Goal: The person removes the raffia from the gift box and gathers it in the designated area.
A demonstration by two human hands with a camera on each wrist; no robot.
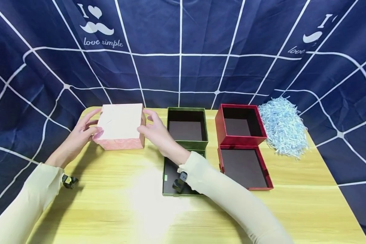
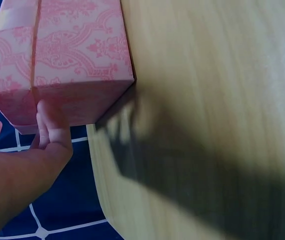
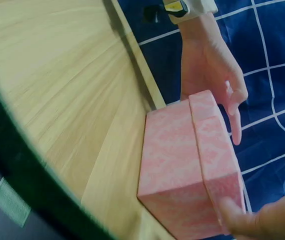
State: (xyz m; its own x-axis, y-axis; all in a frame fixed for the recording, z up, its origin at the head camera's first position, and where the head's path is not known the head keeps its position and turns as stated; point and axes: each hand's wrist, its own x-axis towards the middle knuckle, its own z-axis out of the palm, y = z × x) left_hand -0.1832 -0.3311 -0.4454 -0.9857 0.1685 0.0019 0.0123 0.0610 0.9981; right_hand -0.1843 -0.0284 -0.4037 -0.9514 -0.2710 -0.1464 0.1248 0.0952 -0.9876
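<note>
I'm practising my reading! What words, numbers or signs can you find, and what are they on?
"I", a heart, a moustache, "love simple": blue cloth, left side.
"I", a moustache, "love": same cloth, right side; the rest is lost in folds.
No readable words or numbers on the pink box.

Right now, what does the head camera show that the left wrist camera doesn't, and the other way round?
Only the head view shows the right hand, green box, red box, shallow green tray, shallow red tray and blue shredded paper.

Only the left wrist view shows the left side of the pink box.

Both share the pink box, the left hand, the wooden table and navy cloth with white lines.
</note>
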